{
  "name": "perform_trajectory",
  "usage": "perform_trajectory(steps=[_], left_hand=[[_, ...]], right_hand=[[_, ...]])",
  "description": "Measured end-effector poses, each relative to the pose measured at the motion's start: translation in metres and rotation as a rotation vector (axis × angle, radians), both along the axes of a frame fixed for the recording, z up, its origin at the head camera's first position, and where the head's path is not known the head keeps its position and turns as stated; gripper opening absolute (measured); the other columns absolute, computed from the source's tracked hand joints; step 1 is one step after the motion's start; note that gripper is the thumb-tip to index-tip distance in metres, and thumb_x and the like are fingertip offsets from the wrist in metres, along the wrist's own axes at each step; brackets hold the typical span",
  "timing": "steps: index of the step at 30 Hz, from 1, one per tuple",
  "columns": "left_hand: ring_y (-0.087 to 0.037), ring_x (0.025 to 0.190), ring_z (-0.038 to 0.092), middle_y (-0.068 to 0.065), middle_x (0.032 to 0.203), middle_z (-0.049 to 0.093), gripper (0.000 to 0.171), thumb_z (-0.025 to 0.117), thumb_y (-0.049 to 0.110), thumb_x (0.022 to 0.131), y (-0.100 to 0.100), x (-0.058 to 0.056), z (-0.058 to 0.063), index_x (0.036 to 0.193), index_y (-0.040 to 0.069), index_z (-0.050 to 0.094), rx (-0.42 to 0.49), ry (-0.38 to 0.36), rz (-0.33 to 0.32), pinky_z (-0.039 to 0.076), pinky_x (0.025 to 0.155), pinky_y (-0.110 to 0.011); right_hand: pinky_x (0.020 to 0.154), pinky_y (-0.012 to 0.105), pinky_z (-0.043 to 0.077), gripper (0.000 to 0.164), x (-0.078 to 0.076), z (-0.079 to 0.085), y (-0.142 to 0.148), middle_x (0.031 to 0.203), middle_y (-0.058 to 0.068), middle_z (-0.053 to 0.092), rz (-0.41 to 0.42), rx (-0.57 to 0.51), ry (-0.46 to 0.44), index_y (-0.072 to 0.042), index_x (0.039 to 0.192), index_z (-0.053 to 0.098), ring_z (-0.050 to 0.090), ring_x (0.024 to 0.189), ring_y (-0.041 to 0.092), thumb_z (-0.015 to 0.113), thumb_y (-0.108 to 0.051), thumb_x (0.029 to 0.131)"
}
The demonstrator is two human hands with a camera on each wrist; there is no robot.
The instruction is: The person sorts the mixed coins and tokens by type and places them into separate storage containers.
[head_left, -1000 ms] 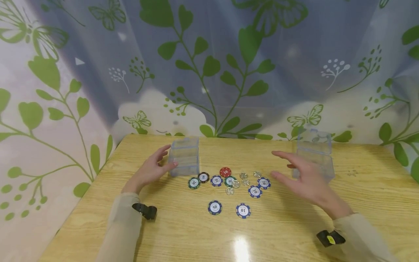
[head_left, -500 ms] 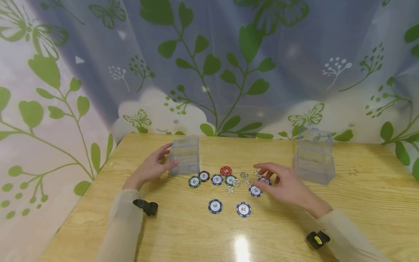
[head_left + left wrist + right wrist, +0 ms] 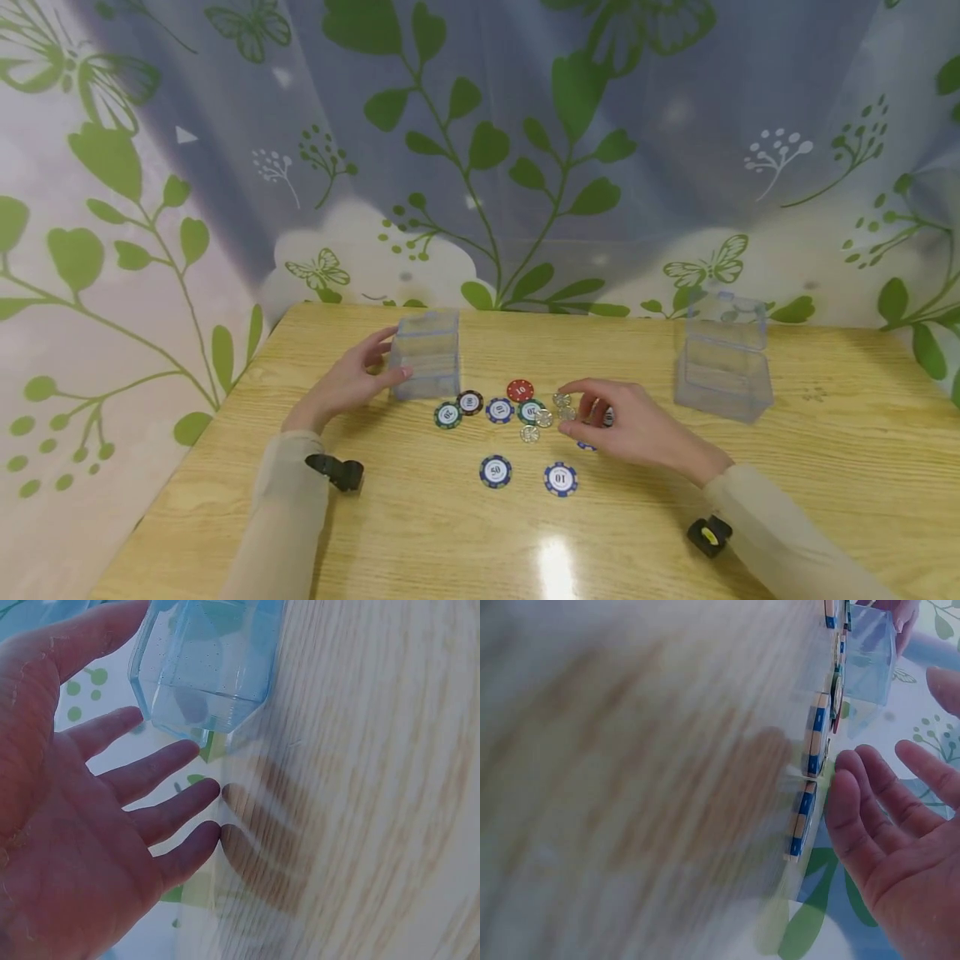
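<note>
My left hand [image 3: 341,390] rests with extended fingers at the left side of a clear plastic box [image 3: 426,371], its thumb against the front. The left wrist view shows the fingers spread beside this box [image 3: 206,660]. Over the right end of scattered poker chips and small shiny coins hovers my right hand [image 3: 630,421], thumb and index finger apart near two coins [image 3: 562,400]. No held thing shows between them. Beneath it, blue-edged chips [image 3: 587,446] are partly hidden. In the right wrist view, chips [image 3: 816,735] lie edge-on near the fingers [image 3: 847,810].
A second clear box [image 3: 723,383] stands at the right with its lid raised. A red chip [image 3: 520,390], a black chip [image 3: 470,402] and a green chip [image 3: 447,415] lie mid-table. Two blue chips [image 3: 496,472] lie nearer. A patterned curtain [image 3: 480,167] hangs behind the wooden table [image 3: 420,533].
My right hand has moved left and down from beside the right box to above the coins and chips. My left hand has stayed at the left box.
</note>
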State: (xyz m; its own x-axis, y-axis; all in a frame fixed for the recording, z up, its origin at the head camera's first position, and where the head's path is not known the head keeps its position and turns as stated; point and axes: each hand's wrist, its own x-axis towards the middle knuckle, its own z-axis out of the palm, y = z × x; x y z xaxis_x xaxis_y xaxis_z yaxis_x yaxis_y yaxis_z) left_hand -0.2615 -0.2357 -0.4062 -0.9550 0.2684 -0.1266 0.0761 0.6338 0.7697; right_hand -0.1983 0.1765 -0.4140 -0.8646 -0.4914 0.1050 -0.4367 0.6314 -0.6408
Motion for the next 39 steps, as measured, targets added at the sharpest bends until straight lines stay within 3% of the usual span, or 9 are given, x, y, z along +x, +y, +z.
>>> perform_trajectory(steps=[9,18,29,39], left_hand=[[-0.048,0.15,0.034,-0.022,0.167,0.026,0.087,0.072,0.044,0.095,-0.002,0.001,0.0,0.163,0.018,0.026,0.055,-0.023,-0.011,0.035,0.118,-0.062],[-0.044,0.149,0.038,-0.021,0.166,0.028,0.085,0.072,0.031,0.096,0.002,-0.001,0.0,0.164,0.018,0.022,0.148,-0.077,-0.017,0.04,0.116,-0.059],[-0.044,0.15,0.036,-0.019,0.167,0.026,0.087,0.072,0.036,0.096,0.0,0.0,-0.001,0.165,0.023,0.021,0.148,-0.108,-0.008,0.039,0.116,-0.061],[-0.044,0.15,0.036,-0.02,0.167,0.027,0.084,0.071,0.028,0.098,0.001,-0.001,-0.001,0.164,0.02,0.021,0.163,-0.116,0.0,0.039,0.116,-0.061]], right_hand=[[0.064,0.023,0.051,0.05,-0.006,0.0,-0.007,0.084,-0.008,0.066,0.057,0.021,-0.011,-0.012,0.132,0.066,0.061,0.068,0.001,0.073,-0.044,0.094],[0.063,0.022,0.05,0.047,-0.013,-0.001,-0.014,0.08,-0.009,0.062,0.086,0.078,-0.004,-0.011,0.129,0.068,0.056,0.066,0.004,0.077,-0.039,0.091],[0.058,0.021,0.045,0.041,-0.022,-0.005,-0.019,0.071,-0.01,0.058,0.141,0.09,0.023,-0.009,0.125,0.07,0.048,0.057,0.0,0.079,-0.03,0.091],[0.062,0.02,0.043,0.038,-0.028,-0.008,-0.023,0.072,-0.011,0.058,0.156,0.16,0.094,-0.009,0.121,0.073,0.045,0.06,-0.001,0.08,-0.029,0.09]])
